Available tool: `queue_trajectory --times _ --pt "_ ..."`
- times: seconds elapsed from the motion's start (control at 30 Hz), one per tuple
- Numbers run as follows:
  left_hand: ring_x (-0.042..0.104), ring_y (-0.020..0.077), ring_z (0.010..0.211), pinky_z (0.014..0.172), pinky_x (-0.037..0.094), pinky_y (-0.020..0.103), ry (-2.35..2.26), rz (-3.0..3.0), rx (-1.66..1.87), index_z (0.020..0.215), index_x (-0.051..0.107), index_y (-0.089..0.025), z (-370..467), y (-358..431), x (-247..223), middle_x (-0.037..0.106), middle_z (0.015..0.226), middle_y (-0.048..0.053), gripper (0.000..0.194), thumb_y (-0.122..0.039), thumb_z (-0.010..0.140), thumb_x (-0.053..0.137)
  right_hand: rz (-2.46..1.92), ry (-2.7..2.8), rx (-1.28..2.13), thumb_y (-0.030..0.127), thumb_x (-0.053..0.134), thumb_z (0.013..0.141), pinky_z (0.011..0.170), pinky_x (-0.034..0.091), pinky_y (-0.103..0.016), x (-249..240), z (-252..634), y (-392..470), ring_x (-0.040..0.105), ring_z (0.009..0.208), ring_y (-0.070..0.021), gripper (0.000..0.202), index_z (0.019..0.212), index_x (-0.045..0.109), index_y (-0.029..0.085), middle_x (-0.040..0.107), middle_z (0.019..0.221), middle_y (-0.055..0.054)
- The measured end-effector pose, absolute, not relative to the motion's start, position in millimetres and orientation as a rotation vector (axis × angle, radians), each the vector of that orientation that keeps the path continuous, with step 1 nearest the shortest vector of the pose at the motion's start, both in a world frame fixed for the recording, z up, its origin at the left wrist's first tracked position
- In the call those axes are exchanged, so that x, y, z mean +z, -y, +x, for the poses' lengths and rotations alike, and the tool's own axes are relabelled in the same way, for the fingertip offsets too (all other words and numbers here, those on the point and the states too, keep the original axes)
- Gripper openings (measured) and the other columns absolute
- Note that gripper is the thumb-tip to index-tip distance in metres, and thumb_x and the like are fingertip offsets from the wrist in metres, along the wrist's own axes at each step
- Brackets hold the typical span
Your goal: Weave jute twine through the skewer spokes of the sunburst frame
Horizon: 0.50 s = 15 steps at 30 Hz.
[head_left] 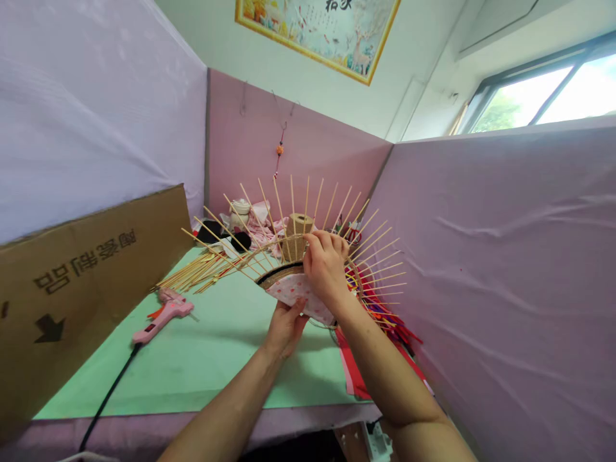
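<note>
Above the table I hold a half-round craft piece covered in white cloth with pink dots. Thin wooden sticks radiate from its curved edge, which carries a dark band. My left hand grips the piece from below, thumb on the cloth. At the upper edge, my right hand has its fingers closed on a strand of brown twine that arcs across the sticks. The fingertips hide the exact spot where twine meets stick. Behind the sticks stands a large roll of brown twine.
A pink glue gun with a black cord lies left on the green tabletop, near a bundle of loose sticks. A cardboard panel borders the left. Colourful strips and red cloth lie right.
</note>
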<state>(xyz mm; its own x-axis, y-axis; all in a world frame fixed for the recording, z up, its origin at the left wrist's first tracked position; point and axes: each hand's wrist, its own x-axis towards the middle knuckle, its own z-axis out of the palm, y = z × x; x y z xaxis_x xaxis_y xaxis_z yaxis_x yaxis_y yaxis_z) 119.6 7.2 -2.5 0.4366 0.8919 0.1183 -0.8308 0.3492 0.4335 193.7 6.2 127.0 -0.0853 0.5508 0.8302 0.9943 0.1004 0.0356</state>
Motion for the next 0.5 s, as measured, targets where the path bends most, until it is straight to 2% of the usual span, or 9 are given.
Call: queue_trajectory --times 0.23,0.3,0.37,0.43,0.5 --pt "0.062 0.0164 0.098 0.095 0.044 0.037 -0.127 0.454 1.163 0.103 0.059 -0.023 115 -10 3 0.068 0.104 0.003 0.039 -0.017 0.068 0.077 -1.184 1.614 -0.612 0.015 0.048 0.085 0.095 0.038 -0.041 115 186 33 0.049 0.112 -0.0227 0.031 0.115 0.054 0.019 0.055 0.117 -0.011" --pt "0.063 0.0158 0.097 0.097 0.043 0.036 -0.135 0.434 1.184 0.103 0.059 -0.024 111 -13 7 0.069 0.101 0.001 0.040 -0.018 0.068 0.077 -1.084 1.608 -0.410 0.015 0.051 0.084 0.086 0.044 -0.036 91 182 60 0.056 0.097 -0.0199 0.020 0.102 0.057 0.020 0.061 0.099 -0.008" --pt "0.063 0.0156 0.098 0.098 0.043 0.038 -0.131 0.397 1.199 0.105 0.058 -0.026 107 -16 10 0.069 0.099 0.000 0.043 -0.017 0.068 0.077 -1.122 1.570 -0.139 0.016 0.054 0.083 0.069 0.045 -0.028 58 181 83 0.056 0.072 -0.0147 0.006 0.083 0.059 0.019 0.060 0.076 -0.001" --pt "0.063 0.0158 0.100 0.100 0.042 0.042 -0.109 0.345 1.198 0.107 0.057 -0.028 107 -19 13 0.068 0.102 -0.001 0.043 -0.014 0.071 0.075 -1.258 1.446 0.106 0.023 0.057 0.083 0.058 0.041 -0.024 26 187 95 0.049 0.059 -0.0117 0.016 0.067 0.055 0.019 0.052 0.062 0.002" --pt "0.063 0.0162 0.100 0.100 0.042 0.046 -0.093 0.292 1.185 0.106 0.057 -0.029 108 -20 16 0.068 0.104 0.000 0.041 -0.010 0.073 0.072 -1.324 1.221 0.306 0.029 0.063 0.079 0.055 0.039 -0.023 1 198 92 0.047 0.056 -0.0108 0.020 0.065 0.054 0.018 0.050 0.058 0.004"
